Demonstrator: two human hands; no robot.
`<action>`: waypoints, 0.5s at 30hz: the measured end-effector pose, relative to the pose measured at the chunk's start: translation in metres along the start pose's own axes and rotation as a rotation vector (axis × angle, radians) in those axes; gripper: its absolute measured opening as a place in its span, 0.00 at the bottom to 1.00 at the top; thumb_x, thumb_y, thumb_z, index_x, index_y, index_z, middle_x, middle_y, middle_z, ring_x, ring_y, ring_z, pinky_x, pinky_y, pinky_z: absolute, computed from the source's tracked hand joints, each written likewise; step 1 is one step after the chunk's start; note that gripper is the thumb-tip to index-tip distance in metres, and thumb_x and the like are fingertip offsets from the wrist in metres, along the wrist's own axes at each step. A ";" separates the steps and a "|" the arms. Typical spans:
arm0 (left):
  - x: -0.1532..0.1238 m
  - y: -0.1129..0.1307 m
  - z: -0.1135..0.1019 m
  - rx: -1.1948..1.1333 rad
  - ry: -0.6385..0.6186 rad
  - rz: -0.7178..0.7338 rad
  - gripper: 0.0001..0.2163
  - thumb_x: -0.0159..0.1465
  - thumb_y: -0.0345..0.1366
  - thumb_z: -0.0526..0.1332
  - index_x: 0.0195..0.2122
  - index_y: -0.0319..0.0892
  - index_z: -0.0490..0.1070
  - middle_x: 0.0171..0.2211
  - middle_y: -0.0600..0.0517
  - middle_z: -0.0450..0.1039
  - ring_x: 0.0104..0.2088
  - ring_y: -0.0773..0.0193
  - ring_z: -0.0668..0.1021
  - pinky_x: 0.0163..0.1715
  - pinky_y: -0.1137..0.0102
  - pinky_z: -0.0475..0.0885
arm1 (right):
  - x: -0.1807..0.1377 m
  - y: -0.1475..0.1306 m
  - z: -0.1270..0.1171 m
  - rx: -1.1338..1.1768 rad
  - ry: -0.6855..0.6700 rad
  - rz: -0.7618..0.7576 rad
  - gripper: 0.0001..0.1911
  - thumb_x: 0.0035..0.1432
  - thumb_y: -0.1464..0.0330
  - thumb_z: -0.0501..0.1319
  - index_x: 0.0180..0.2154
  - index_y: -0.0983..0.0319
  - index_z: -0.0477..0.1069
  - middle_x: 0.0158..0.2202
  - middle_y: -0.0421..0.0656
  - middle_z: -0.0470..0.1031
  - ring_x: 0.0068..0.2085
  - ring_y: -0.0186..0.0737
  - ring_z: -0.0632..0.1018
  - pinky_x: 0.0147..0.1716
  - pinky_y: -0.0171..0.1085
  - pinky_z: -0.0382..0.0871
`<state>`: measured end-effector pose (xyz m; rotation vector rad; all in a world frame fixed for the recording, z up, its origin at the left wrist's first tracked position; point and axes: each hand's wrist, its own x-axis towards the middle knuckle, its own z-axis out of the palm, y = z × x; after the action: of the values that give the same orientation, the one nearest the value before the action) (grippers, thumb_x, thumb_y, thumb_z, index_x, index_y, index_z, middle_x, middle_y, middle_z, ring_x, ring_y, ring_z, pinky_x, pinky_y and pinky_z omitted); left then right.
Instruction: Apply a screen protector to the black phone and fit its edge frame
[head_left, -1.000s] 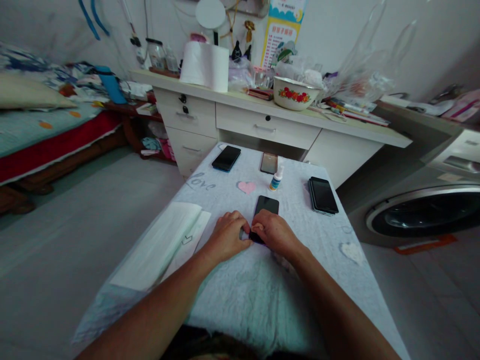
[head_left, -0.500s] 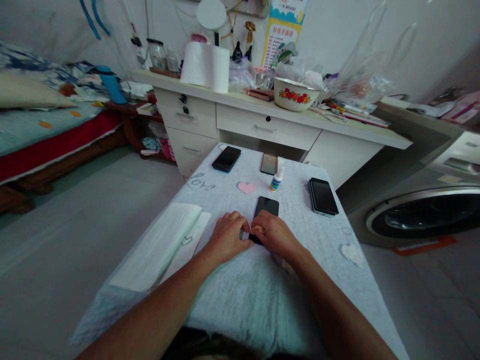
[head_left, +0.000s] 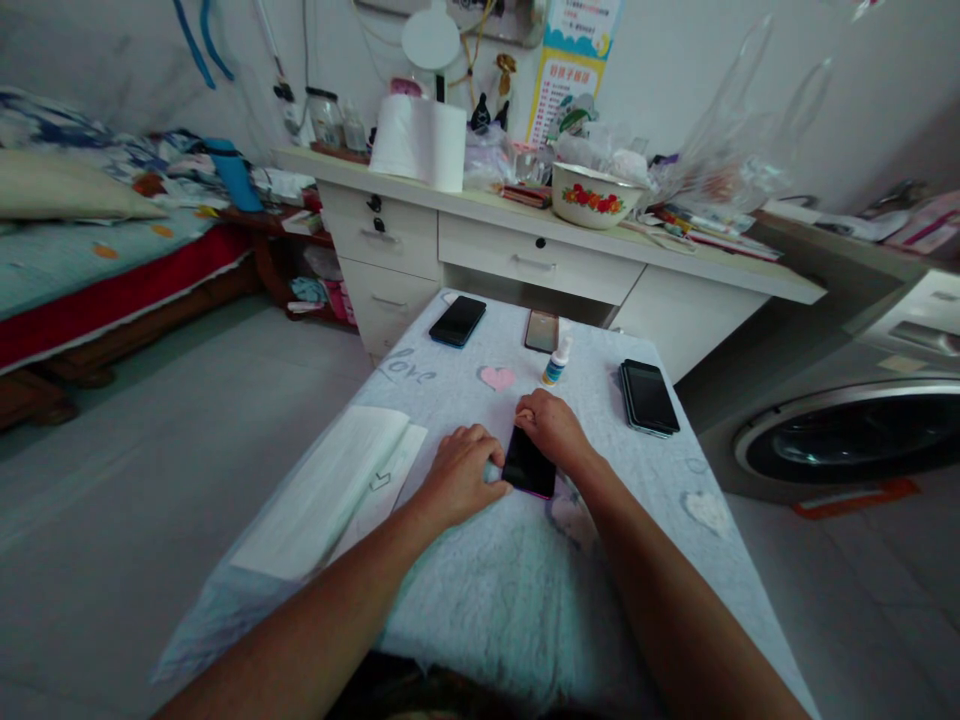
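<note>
A black smartphone (head_left: 529, 466) lies screen up on the cloth-covered table in front of me. My left hand (head_left: 466, 470) is at its left side, fingers curled, thumb and forefinger against the edge near the lower left corner. My right hand (head_left: 553, 425) is closed over the phone's upper end, pressing a small crumpled peach-coloured cloth (head_left: 525, 414) on the glass; most of the cloth is hidden by the fingers. Just beyond stands a small white spray bottle (head_left: 556, 364) with a blue and yellow label.
Another black phone (head_left: 458, 321) lies at the table's far left, a brownish phone (head_left: 541, 331) at the far middle. Stacked phones (head_left: 649, 396) lie on the right. Folded white paper (head_left: 326, 490) rests at left. Behind are a white desk (head_left: 540, 262) and, to the right, a washing machine (head_left: 862, 370).
My right hand has slid from the phone's lower part up to its far end, uncovering the lower screen. My left hand stays at the phone's left edge. The view has shifted slightly.
</note>
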<state>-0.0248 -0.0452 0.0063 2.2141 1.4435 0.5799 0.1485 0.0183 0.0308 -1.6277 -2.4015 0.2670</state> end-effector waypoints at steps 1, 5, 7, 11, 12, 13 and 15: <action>0.000 0.000 0.000 0.000 0.003 0.003 0.10 0.51 0.36 0.68 0.33 0.45 0.71 0.39 0.52 0.69 0.44 0.56 0.70 0.43 0.64 0.63 | 0.001 0.000 0.000 -0.004 0.007 0.010 0.08 0.61 0.71 0.56 0.36 0.63 0.74 0.36 0.45 0.71 0.37 0.37 0.71 0.38 0.34 0.59; 0.000 0.000 0.002 -0.002 0.006 0.009 0.10 0.51 0.37 0.69 0.33 0.45 0.71 0.39 0.52 0.69 0.44 0.56 0.70 0.44 0.64 0.63 | 0.001 -0.001 0.001 -0.001 0.027 0.015 0.08 0.61 0.71 0.56 0.36 0.63 0.74 0.36 0.45 0.71 0.37 0.37 0.71 0.39 0.34 0.60; 0.000 -0.001 0.002 0.001 0.006 0.006 0.10 0.51 0.37 0.69 0.33 0.45 0.71 0.39 0.52 0.69 0.44 0.56 0.70 0.44 0.64 0.63 | -0.003 -0.002 0.001 0.014 0.024 -0.007 0.07 0.61 0.72 0.56 0.35 0.63 0.73 0.36 0.45 0.71 0.37 0.36 0.71 0.38 0.33 0.60; 0.001 -0.001 0.003 0.011 0.011 0.001 0.11 0.51 0.38 0.69 0.33 0.45 0.70 0.38 0.52 0.69 0.44 0.56 0.70 0.43 0.64 0.63 | -0.017 -0.005 0.003 0.063 -0.009 -0.066 0.07 0.60 0.72 0.57 0.33 0.63 0.73 0.34 0.43 0.70 0.36 0.35 0.71 0.37 0.33 0.59; 0.001 -0.001 0.004 0.012 0.017 0.001 0.11 0.51 0.38 0.69 0.33 0.45 0.70 0.38 0.52 0.69 0.43 0.56 0.70 0.43 0.64 0.63 | -0.021 -0.005 0.003 0.078 -0.018 -0.080 0.07 0.60 0.72 0.57 0.33 0.63 0.73 0.33 0.42 0.69 0.36 0.35 0.70 0.36 0.33 0.59; 0.001 -0.001 0.004 0.012 0.024 0.000 0.12 0.51 0.38 0.69 0.34 0.45 0.69 0.38 0.52 0.69 0.43 0.56 0.71 0.43 0.64 0.63 | -0.025 -0.006 0.003 0.096 -0.026 -0.094 0.07 0.60 0.72 0.57 0.33 0.63 0.73 0.33 0.42 0.69 0.35 0.34 0.70 0.36 0.32 0.59; 0.001 -0.001 0.004 0.011 0.035 -0.004 0.13 0.50 0.37 0.69 0.35 0.45 0.68 0.39 0.52 0.69 0.43 0.56 0.71 0.42 0.64 0.64 | -0.033 -0.009 0.003 0.133 -0.041 -0.123 0.07 0.61 0.73 0.56 0.33 0.63 0.73 0.33 0.42 0.69 0.35 0.34 0.70 0.35 0.32 0.59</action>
<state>-0.0227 -0.0447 0.0023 2.2196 1.4714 0.6144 0.1519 -0.0156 0.0278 -1.4246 -2.4449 0.4317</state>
